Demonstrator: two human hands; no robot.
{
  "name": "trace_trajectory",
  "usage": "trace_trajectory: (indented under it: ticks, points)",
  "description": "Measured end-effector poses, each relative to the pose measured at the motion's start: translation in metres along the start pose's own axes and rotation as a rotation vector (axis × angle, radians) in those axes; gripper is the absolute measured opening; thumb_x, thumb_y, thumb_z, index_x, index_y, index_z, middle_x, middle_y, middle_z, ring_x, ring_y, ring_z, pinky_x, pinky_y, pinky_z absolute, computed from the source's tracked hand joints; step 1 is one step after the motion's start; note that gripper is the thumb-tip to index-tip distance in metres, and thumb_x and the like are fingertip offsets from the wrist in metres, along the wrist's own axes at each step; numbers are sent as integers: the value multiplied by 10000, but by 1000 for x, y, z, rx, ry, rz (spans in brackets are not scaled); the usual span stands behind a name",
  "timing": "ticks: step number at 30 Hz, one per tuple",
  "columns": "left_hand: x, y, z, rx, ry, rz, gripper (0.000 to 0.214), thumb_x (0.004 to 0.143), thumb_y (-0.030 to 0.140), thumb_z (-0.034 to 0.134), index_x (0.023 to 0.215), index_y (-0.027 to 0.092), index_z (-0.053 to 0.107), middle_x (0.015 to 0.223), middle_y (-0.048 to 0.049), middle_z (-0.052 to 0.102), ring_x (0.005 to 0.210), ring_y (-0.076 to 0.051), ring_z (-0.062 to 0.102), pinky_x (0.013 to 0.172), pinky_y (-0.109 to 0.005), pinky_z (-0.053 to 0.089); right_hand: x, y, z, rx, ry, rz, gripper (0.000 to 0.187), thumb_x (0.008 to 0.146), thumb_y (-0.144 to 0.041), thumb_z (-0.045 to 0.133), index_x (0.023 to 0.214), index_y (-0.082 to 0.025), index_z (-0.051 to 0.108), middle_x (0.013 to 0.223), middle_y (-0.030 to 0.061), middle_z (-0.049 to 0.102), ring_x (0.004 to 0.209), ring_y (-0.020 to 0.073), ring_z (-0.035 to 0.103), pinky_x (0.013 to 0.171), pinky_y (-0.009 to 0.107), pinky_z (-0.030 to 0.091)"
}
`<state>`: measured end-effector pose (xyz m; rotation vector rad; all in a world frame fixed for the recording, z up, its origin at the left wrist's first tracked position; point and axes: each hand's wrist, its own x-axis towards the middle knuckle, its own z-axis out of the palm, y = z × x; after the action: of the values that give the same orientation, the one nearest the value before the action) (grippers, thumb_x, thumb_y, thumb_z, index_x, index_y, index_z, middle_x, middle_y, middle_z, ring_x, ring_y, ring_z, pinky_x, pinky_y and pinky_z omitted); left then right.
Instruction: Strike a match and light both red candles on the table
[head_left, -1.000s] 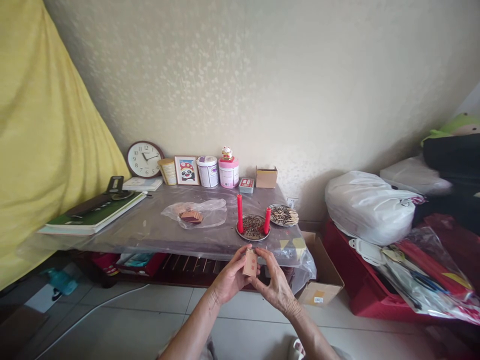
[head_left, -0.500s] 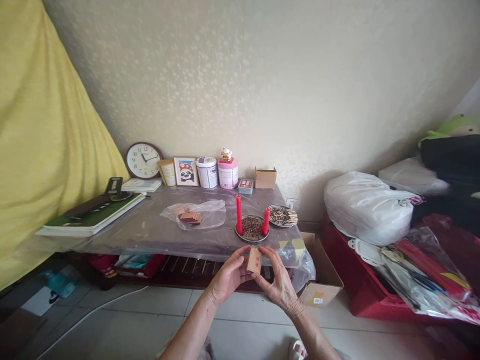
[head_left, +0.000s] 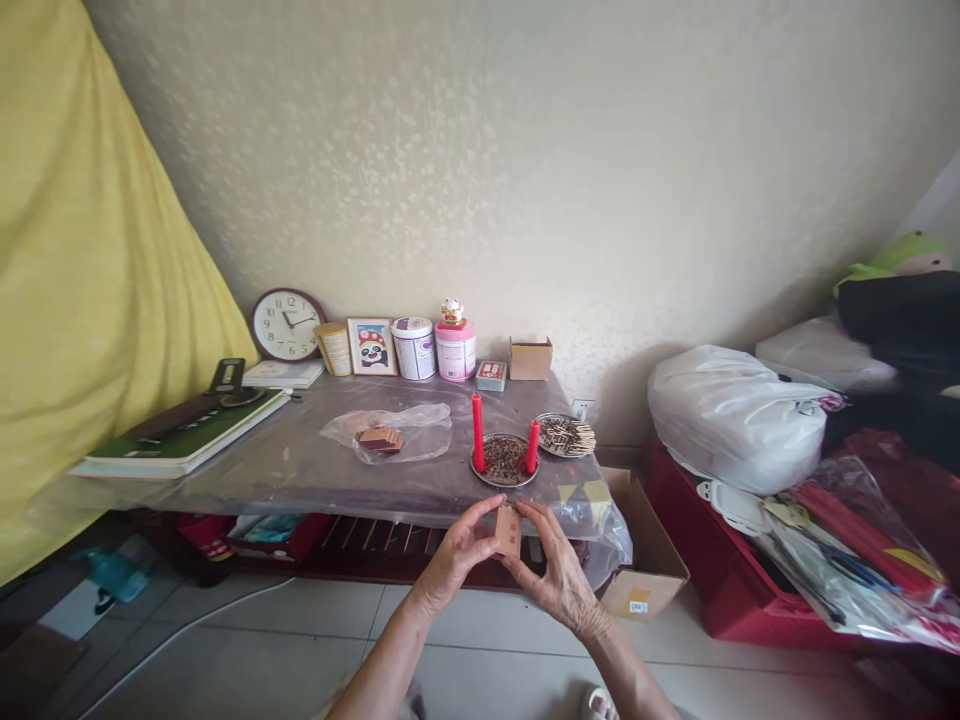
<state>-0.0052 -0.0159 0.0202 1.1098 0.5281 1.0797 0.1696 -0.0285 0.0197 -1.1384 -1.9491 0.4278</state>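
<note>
A small tan matchbox [head_left: 508, 531] with red print is held between both hands in front of the table's near edge. My left hand [head_left: 459, 550] grips its left side, thumb and fingers bent against it. From the other side, my right hand [head_left: 553, 560] pinches the matchbox with thumb and fingertips. Just beyond stands a round metal plate [head_left: 504, 481] bearing dark grains, a tall red candle [head_left: 478, 432] and a shorter red candle [head_left: 533, 446]. Behind it to the right, another plate [head_left: 551, 452] carries dark bits and a pile of matchsticks [head_left: 577, 437].
Brown cardboard pieces [head_left: 380, 439] lie in a clear plastic bag [head_left: 427, 430] on the plastic-covered table [head_left: 292, 480]. A clock [head_left: 287, 325], canisters [head_left: 414, 350] and a tin [head_left: 491, 376] line the wall. Right are an open carton [head_left: 645, 560] and a red bin [head_left: 750, 600].
The matchbox has tilted a little, and its top face looks shorter. The fingers of both hands have shifted slightly around it. The view has moved a touch.
</note>
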Motion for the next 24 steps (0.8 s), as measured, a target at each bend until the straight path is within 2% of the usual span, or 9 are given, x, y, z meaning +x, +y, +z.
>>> trace_trajectory:
  ticks: [4, 10, 16, 24]
  points:
    - [-1, 7, 1, 53, -56, -2, 553, 751, 270, 630, 1276, 228, 464, 985, -71, 651, 917, -219, 553, 861, -356, 381, 1, 1, -2, 18, 3, 25, 503, 791, -354, 604, 1253, -235, 442, 1260, 97, 491, 1176, 260, 471, 999, 420, 402]
    - [-2, 9, 2, 97, -59, 21, 543, 713, 233, 667, 1230, 266, 507, 1311, -80, 478, 1075, -257, 501, 918, -385, 382, 1, 3, -4, 38, 8, 28, 478, 807, -348, 585, 1250, -231, 448, 1263, 90, 500, 1190, 255, 464, 1006, 406, 397]
    - [-1, 8, 2, 87, -46, 6, 521, 738, 226, 640, 1239, 238, 495, 1188, -91, 584, 1065, -255, 519, 912, -388, 386, 0, 6, -4, 54, 9, 42, 476, 806, -357, 585, 1250, -247, 452, 1274, 85, 502, 1196, 266, 463, 1002, 419, 399]
    - [0, 4, 1, 87, -39, 34, 526, 723, 241, 662, 1226, 234, 511, 1139, -87, 610, 1041, -253, 531, 926, -403, 374, 1, 9, -3, 52, 18, 47, 463, 813, -367, 576, 1246, -261, 454, 1270, 77, 514, 1206, 268, 458, 1005, 426, 399]
